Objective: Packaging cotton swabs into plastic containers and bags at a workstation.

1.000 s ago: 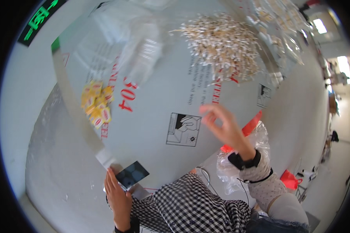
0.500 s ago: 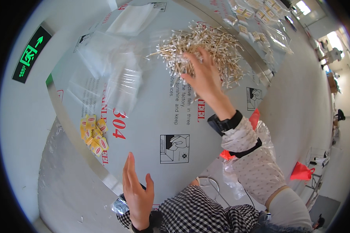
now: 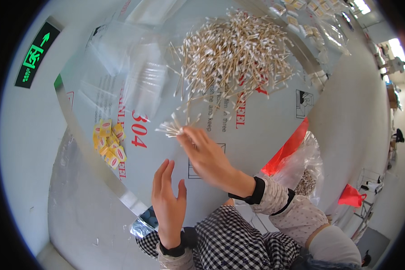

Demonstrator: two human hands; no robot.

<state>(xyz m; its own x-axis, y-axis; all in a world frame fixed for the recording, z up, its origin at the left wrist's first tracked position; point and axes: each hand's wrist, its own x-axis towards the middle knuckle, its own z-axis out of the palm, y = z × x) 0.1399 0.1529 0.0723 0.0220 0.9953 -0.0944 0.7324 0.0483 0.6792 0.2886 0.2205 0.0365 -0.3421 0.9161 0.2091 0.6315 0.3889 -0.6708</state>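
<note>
My right hand (image 3: 211, 157) is closed around a small bunch of cotton swabs (image 3: 168, 129), their white tips fanning out past the fingertips to the left. Behind it on the table lies a big loose heap of cotton swabs (image 3: 234, 54) with pale wooden sticks and white ends. A few stray swabs trail from the heap toward the hand. My left hand (image 3: 168, 202) hovers over the near table edge, fingers stretched upward and thumb apart, with nothing in it. Left of the heap are clear flat plastic bags (image 3: 144, 85). Small yellow packets (image 3: 109, 144) sit in a cluster near the left edge.
The film-covered table (image 3: 155, 155) has a metal rim at left. Filled small packs (image 3: 319, 9) and clear plastic lie at the far right. A clear bag of swabs (image 3: 307, 182) with a red piece (image 3: 285, 150) hangs by my right arm. A green exit sign (image 3: 37, 54) is on the wall.
My right hand has come from the heap toward me and to the left, bringing a bunch of swabs with it. My left hand has shifted slightly right and stays open.
</note>
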